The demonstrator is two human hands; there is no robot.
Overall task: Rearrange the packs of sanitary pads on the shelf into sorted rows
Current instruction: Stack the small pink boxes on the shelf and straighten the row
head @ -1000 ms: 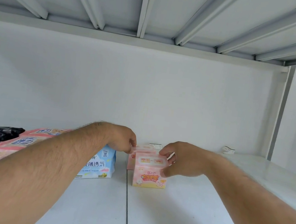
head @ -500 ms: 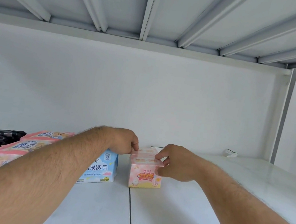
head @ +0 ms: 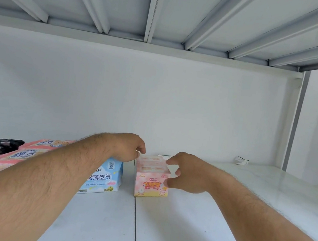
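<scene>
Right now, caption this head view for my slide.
Both hands, left and right, square up small pink packs beside a blue pack.

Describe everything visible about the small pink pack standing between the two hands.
The small pink pack is a glossy, film-wrapped block, pink fading to yellow at its base, with a cartoon logo and print on the front. It stands upright on the white shelf, just right of the shelf seam, with similar pink packs lined up behind it. The right hand has thumb and fingers at its right edge; the left hand touches the row's far left corner.
</scene>
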